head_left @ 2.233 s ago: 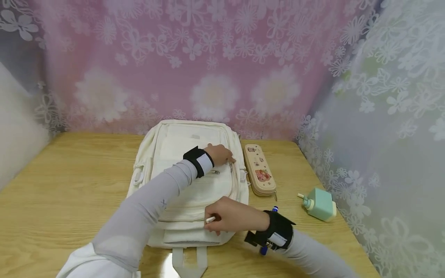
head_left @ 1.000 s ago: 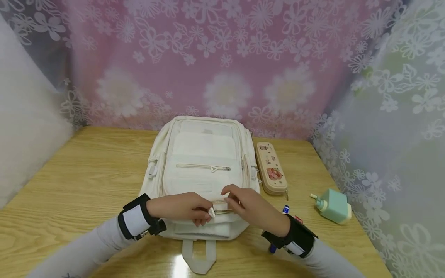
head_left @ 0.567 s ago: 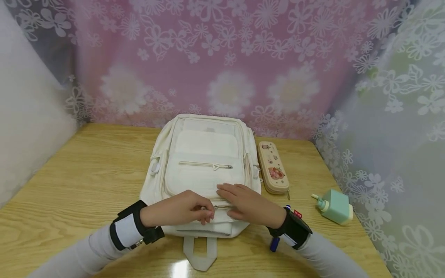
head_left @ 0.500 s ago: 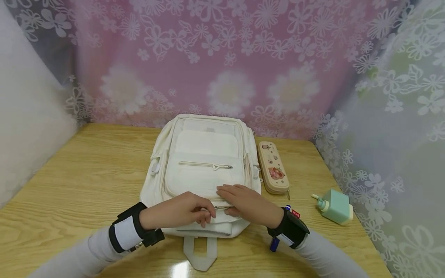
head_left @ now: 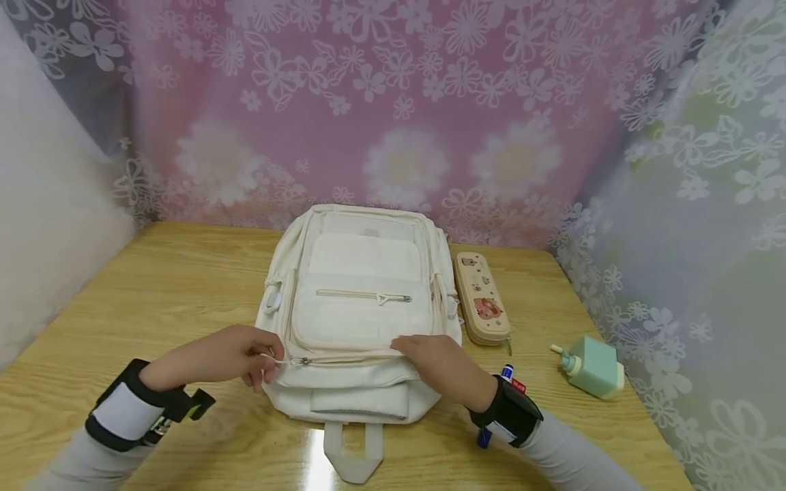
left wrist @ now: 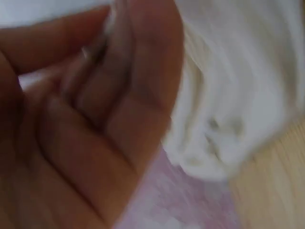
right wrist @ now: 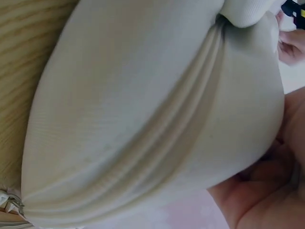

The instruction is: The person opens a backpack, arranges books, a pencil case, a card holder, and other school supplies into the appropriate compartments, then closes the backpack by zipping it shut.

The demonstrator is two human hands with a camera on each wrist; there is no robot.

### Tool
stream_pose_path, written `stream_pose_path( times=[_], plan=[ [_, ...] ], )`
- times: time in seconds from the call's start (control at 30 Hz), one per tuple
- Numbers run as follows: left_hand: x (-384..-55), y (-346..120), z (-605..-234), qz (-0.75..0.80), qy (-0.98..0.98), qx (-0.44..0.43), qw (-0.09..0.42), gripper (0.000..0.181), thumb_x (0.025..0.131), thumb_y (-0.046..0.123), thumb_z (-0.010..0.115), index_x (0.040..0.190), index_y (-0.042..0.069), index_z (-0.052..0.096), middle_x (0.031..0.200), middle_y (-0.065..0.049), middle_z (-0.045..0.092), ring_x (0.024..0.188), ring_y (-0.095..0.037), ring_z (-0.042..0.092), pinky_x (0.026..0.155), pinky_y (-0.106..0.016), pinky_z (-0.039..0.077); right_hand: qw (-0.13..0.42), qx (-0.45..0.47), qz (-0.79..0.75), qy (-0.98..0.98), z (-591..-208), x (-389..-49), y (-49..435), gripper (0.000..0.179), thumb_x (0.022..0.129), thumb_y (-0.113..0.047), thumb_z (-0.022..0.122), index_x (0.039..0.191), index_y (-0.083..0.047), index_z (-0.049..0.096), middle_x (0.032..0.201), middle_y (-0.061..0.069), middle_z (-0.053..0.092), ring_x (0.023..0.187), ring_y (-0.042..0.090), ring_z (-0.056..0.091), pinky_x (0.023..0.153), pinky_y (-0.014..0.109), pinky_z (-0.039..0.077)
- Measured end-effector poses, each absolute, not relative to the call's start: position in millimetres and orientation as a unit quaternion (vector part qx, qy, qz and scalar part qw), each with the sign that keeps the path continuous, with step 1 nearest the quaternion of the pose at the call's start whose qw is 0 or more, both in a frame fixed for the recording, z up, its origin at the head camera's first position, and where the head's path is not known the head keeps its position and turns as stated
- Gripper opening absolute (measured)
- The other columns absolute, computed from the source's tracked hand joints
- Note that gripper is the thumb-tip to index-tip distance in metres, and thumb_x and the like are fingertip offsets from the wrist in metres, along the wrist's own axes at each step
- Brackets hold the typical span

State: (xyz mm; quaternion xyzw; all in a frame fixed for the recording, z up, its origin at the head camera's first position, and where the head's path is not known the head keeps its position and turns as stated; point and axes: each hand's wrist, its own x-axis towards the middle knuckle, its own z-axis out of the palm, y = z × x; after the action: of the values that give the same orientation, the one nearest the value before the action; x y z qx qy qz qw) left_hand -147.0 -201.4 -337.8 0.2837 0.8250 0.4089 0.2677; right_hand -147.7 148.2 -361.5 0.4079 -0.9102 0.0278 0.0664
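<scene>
A cream backpack (head_left: 362, 266) lies on the wooden table, its grab loop (head_left: 353, 467) toward me. My left hand (head_left: 236, 358) is at its lower left and pinches the zipper pull (head_left: 279, 360) of the lower front pocket, the cord stretched out to the left. The zipper slider (head_left: 301, 361) sits at the left end of that seam. My right hand (head_left: 445, 368) rests on the lower right of the backpack, fingers laid on the fabric; in the right wrist view the bag hides part of them. The left wrist view is blurred.
A beige pencil case (head_left: 482, 296) with printed bears lies along the right side of the bag. Beside my right wrist is a blue marker (head_left: 507, 372) with a small red item (head_left: 518, 387). Farther right lies a green bottle-shaped object (head_left: 591, 367). A floral curtain (head_left: 393, 123) closes the back.
My left hand has drawn the lower pocket's zipper pull leftward from the middle to the left end. My right hand came down from the seam to rest on the bag's right; it shifted slightly.
</scene>
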Motion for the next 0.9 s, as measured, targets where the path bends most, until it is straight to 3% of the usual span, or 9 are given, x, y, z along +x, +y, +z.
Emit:
stream_pose_path(
  times=[0.17,0.33,0.67,0.9],
  plan=[
    [-174.0,-227.0,-347.3,0.408,0.801,0.330,0.287,0.020,0.098,0.019,0.048,0.104,0.005,0.061,0.083,-0.012,0.066,0.069,-0.016,0.064,0.064,-0.032,0.055,0.066,0.404,0.045,-0.911,-359.6,-149.1,156.9,0.029,0.088,-0.003,0.061,0.117,-0.008,0.062,0.111,0.008,0.069,0.095,0.019,0.067,0.079,0.028,0.055],
    [-194.4,-240.7,-352.2,0.403,0.790,0.351,0.302,0.022,0.099,0.017,0.047,0.108,0.002,0.060,0.085,-0.010,0.064,0.071,-0.017,0.065,0.066,-0.031,0.055,0.057,0.417,0.061,-0.905,-362.1,-150.2,157.3,0.029,0.088,-0.003,0.060,0.117,-0.007,0.062,0.112,0.008,0.068,0.099,0.019,0.066,0.083,0.028,0.054],
    [-204.3,-256.8,-351.5,0.426,0.750,0.349,0.367,0.027,0.099,0.013,0.045,0.111,-0.008,0.056,0.088,-0.012,0.064,0.075,-0.013,0.066,0.069,-0.036,0.057,0.018,0.422,0.052,-0.905,-361.0,-147.4,149.1,0.028,0.092,-0.006,0.057,0.119,-0.010,0.062,0.115,0.004,0.067,0.101,0.015,0.066,0.083,0.024,0.054],
    [-217.4,-266.9,-355.0,0.406,0.800,0.290,0.334,0.030,0.098,0.016,0.048,0.115,-0.007,0.057,0.087,-0.011,0.064,0.074,-0.014,0.066,0.069,-0.032,0.056,0.021,0.443,0.062,-0.894,-358.6,-147.2,153.9,0.028,0.093,-0.007,0.055,0.121,-0.010,0.061,0.120,0.005,0.065,0.106,0.015,0.064,0.087,0.025,0.052]
  ],
)
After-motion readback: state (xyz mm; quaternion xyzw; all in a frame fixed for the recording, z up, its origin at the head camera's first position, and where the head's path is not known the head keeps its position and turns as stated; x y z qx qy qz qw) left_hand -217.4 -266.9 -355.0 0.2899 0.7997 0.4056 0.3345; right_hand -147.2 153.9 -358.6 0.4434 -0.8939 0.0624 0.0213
